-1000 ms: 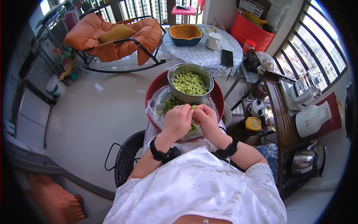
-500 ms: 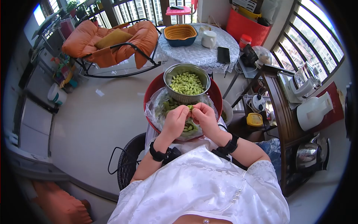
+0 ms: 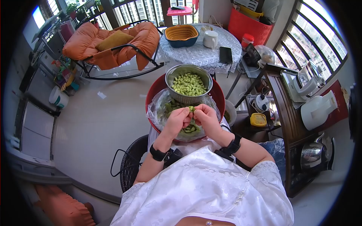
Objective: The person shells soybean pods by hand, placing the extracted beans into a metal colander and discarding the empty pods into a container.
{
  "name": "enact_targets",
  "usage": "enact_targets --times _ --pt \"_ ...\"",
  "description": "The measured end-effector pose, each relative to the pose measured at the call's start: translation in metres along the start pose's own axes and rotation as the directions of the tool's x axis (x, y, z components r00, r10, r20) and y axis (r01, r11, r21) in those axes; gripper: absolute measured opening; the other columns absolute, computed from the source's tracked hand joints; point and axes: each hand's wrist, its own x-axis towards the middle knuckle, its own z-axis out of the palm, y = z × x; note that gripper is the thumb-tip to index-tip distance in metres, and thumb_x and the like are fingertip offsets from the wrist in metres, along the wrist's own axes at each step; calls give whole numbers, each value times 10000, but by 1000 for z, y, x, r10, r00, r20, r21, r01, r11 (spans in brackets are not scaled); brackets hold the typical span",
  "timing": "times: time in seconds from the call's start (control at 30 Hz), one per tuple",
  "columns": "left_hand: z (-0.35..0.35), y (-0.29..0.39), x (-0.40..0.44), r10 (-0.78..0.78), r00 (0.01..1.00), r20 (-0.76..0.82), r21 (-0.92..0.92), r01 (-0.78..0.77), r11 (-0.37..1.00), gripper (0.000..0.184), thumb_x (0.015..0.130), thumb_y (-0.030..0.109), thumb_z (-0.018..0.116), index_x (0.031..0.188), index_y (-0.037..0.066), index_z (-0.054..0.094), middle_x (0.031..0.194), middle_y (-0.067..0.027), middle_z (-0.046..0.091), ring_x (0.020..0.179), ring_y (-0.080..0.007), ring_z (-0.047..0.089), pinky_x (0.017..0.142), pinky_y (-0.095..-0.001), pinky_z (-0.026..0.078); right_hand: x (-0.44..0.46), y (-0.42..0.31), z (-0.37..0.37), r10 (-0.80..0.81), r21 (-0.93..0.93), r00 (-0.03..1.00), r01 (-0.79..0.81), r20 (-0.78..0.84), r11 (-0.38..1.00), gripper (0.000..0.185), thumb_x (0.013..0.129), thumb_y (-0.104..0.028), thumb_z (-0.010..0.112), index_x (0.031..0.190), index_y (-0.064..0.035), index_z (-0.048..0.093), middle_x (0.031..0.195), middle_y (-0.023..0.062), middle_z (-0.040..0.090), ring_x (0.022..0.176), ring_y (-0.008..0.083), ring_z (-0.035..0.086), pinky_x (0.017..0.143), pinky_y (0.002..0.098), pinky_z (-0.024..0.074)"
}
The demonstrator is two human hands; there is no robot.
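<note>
Hands (image 3: 177,121) pinch a bean (image 3: 191,109); lace-covered table (image 3: 201,55) ahead.

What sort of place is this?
Probably a home's balcony or sunroom: there's a cushioned orange rocking chair, a lace-covered table, and a barred window letting in daylight.

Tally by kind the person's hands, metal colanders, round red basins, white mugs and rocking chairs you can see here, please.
Hands, left hand and right hand: 2
Metal colander: 1
Round red basin: 1
White mug: 1
Orange rocking chair: 1
Total: 6
</note>
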Motion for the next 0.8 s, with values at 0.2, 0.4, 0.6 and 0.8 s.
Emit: enact_targets --times 0.2,0.4,0.6,0.8 --pt "-2 -6 4 123 980 -157 226 -85 970 328 1034 263 465 830 41 594 666 51 473 574 -45 400 515 -214 320 1 -19 6 -95 -283 995 87 -11 955 120 900 -88 629 977 -32 554 877 12 609 695 43 541 586 184 420" --pt "-7 -5 5 200 964 -176 333 -133 934 348 1023 272 479 805 23 586 666 25 503 588 -59 437 531 -245 360 -80 -139 43 -853 15 383 910 355 415 345 888 -417 668 766 -138 505 716 5 498 652 142 486 947 521 407" --pt "-2 -10 8 164 973 -161 322 -106 941 329 1008 238 488 799 9 598 685 -3 546 639 -85 484 589 -259 404 -182 -230 74 -777 720 -312 649 548 247 384 918 -139 544 595 -74 347 522 6 346 573 193 450 1092 426 389" --pt "0 -8 6 186 976 -112 376 -131 917 322 1027 256 474 817 37 581 675 49 474 583 -38 415 526 -219 353 -184 -258 80 -462 658 -815 566 351 -497 283 905 -95 527 647 -12 449 570 27 439 679 207 510 1090 443 385"
